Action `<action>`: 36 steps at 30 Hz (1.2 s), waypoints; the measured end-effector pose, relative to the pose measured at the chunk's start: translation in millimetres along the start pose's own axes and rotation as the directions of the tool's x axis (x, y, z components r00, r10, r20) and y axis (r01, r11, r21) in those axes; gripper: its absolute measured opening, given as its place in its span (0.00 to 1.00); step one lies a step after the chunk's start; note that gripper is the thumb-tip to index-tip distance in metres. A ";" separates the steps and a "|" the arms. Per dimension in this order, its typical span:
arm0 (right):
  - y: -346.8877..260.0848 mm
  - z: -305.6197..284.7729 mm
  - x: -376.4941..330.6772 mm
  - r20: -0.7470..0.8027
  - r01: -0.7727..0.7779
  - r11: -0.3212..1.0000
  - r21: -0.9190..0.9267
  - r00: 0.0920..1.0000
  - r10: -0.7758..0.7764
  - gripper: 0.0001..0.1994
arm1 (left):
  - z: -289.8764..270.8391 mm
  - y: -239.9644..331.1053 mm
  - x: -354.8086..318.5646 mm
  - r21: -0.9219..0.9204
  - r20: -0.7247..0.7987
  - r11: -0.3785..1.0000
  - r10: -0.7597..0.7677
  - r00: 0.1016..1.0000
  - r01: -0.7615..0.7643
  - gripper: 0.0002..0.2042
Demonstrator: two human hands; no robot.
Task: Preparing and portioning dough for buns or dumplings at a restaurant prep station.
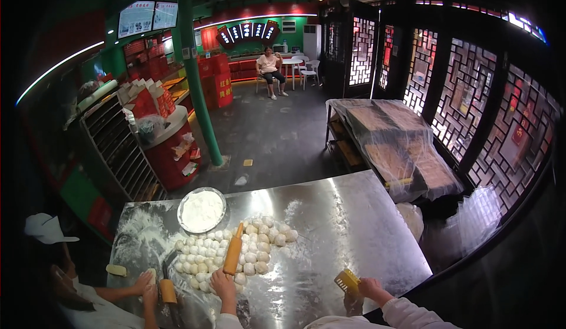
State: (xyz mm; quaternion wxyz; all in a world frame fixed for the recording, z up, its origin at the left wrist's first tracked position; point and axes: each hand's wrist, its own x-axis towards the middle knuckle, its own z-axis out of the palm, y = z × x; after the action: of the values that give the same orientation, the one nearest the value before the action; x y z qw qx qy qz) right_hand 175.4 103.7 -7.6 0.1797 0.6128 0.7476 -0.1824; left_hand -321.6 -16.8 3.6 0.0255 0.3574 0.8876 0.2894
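My left hand [223, 284] is closed around the near end of a wooden rolling pin [233, 255]. The pin slants over floured dough balls [201, 258], which sit in close rows on the steel table [377, 229]. To the right, apart from the dough, my right hand [371, 289] grips a yellow slotted tool [347, 281] low over the bare steel. Its exact kind is unclear. A dark hand-like shape under it looks like a reflection in the metal. Beyond the dough balls stands a round metal bowl [181, 226] of white flour [202, 210].
At the left, a co-worker in a white cap [47, 229] handles dough beside a second rolling pin [168, 291]. A dough piece [116, 269] lies near the table's left edge. Plastic-covered trays [389, 158] stand beyond the table at right. A person [269, 66] sits far back.
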 end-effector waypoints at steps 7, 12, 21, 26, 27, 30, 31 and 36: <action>-1.9 -15.9 -7.8 -0.003 -0.062 0.996 0.067 0.998 0.063 0.13 | 22.0 89.7 -78.5 -0.348 0.005 0.816 0.494 0.869 -0.461 0.19; -1.4 -15.5 -4.3 0.028 0.013 0.997 0.077 0.999 -0.015 0.14 | 92.2 58.2 -108.0 -0.414 0.268 0.721 0.680 0.683 -0.556 0.20; 6.8 0.6 -4.3 -0.094 0.016 0.979 0.202 0.996 0.003 0.16 | 104.3 61.2 -84.1 -0.039 0.721 0.792 0.444 0.532 -0.609 0.44; 10.3 -7.3 -4.0 -0.058 0.020 0.973 0.229 0.998 -0.007 0.16 | 92.4 89.9 -85.2 0.067 0.838 0.742 0.320 0.441 -0.667 0.51; 11.3 -8.1 -3.0 -0.062 0.032 0.969 0.245 0.998 -0.017 0.15 | 93.4 91.3 -84.7 0.068 0.841 0.736 0.321 0.435 -0.674 0.51; 5.8 -18.2 -12.6 -0.314 0.127 0.910 0.395 0.950 0.004 0.13 | 96.1 88.8 -80.5 0.086 0.843 0.726 0.312 0.438 -0.682 0.52; 6.8 -17.6 -14.1 -0.310 0.121 0.907 0.402 0.951 0.011 0.13 | 97.0 89.7 -82.2 0.092 0.845 0.732 0.301 0.442 -0.675 0.52; 12.7 -9.8 -11.5 -0.294 0.100 0.884 0.457 0.955 0.044 0.12 | 97.0 97.5 -80.8 0.113 0.863 0.736 0.260 0.433 -0.668 0.53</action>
State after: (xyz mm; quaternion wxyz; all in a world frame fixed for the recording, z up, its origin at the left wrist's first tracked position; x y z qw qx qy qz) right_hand 189.5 101.1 5.9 -0.0895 0.6472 0.7089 -0.2655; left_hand -176.7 35.1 -38.2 0.2570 0.6799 0.6765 -0.1182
